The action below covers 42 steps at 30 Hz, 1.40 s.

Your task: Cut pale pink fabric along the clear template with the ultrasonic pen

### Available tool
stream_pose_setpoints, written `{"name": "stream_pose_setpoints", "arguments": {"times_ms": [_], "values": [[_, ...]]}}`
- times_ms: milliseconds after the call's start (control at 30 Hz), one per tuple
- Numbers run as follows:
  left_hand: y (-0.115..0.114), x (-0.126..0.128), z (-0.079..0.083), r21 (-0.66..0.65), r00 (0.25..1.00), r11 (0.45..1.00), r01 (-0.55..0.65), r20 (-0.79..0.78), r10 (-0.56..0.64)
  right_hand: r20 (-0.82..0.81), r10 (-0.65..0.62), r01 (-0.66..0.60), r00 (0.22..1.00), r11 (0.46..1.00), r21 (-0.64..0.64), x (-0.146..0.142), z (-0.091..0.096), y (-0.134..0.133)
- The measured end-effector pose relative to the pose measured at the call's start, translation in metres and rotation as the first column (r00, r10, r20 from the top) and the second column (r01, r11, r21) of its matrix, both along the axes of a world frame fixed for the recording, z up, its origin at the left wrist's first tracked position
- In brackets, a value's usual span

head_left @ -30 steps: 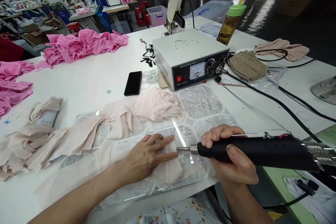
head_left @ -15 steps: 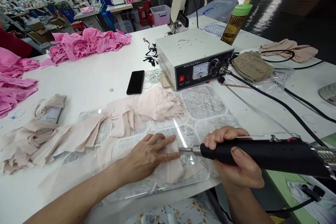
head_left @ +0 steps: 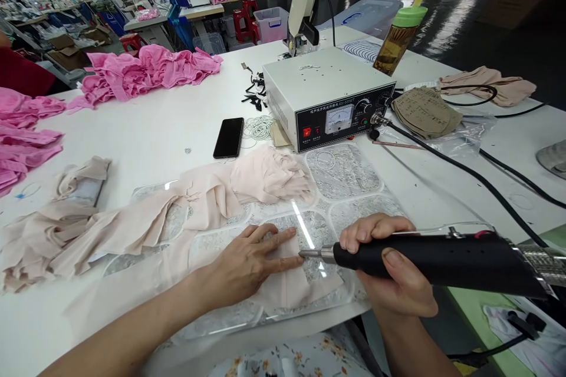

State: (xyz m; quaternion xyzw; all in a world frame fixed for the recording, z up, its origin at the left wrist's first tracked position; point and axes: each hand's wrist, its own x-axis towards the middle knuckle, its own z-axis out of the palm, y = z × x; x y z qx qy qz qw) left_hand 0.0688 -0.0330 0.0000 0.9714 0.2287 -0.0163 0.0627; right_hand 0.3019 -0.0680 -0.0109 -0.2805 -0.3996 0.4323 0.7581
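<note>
My left hand (head_left: pixel 252 262) lies spread on a pale beige fabric strip (head_left: pixel 283 288), pressing it onto a clear patterned mat (head_left: pixel 309 227). My right hand (head_left: pixel 393 271) is wrapped round a black handheld ultrasonic welder (head_left: pixel 451 262) with a metal tip. The tip meets the fabric edge right by my left fingertips. A bunched pile of beige fabric (head_left: pixel 269 174) sits just beyond my left hand, and more beige strips (head_left: pixel 128 227) trail off to the left.
A welder control box (head_left: pixel 327 94) stands at the back, cabled to the tool. Near it are a phone (head_left: pixel 229 138), white cord (head_left: pixel 259 129), a green-lidded bottle (head_left: pixel 400 38) and brown card pieces (head_left: pixel 427 112). Pink fabric (head_left: pixel 150 70) is heaped at left. A person's red sleeve (head_left: pixel 22 73) shows at far left.
The welder and my right hand have shifted slightly left, its tip closer against the fabric at my left fingertips. My left hand stays in place.
</note>
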Motion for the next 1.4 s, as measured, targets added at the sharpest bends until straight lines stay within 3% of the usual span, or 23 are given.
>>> {"name": "stream_pose_setpoints", "arguments": {"times_ms": [333,467,667,833,967,1133,1400], "values": [[0.002,-0.002,-0.004,-0.03,1.0,1.0,0.011,0.009,-0.011,-0.068,-0.051,0.048,0.996,0.997,-0.053,0.001,0.0,-0.001],[-0.001,-0.006,-0.005,-0.04,0.997,0.999,0.004,0.081,-0.001,-0.093,-0.038,0.033,0.995,0.998,-0.057,0.008,-0.001,-0.01],[-0.026,-0.013,-0.008,-0.008,0.971,0.999,-0.054,0.232,0.054,-0.126,-0.025,0.015,0.992,0.997,-0.074,0.01,-0.006,-0.019],[-0.045,-0.019,-0.018,0.021,0.984,0.994,-0.106,0.149,0.101,-0.155,-0.004,-0.004,0.988,0.999,-0.048,0.006,-0.005,-0.019],[-0.033,-0.024,-0.019,-0.003,0.992,0.996,-0.088,0.085,0.088,-0.151,0.027,-0.035,0.988,0.998,-0.051,0.001,-0.006,-0.017],[-0.01,-0.031,-0.007,-0.052,0.996,0.997,-0.063,0.067,0.066,-0.151,0.043,-0.049,0.988,0.998,-0.037,-0.002,-0.01,-0.014],[-0.023,-0.023,-0.011,-0.067,0.975,0.993,-0.101,0.194,0.112,-0.16,-0.007,0.0,0.987,0.999,-0.042,-0.005,-0.007,-0.009]]}}
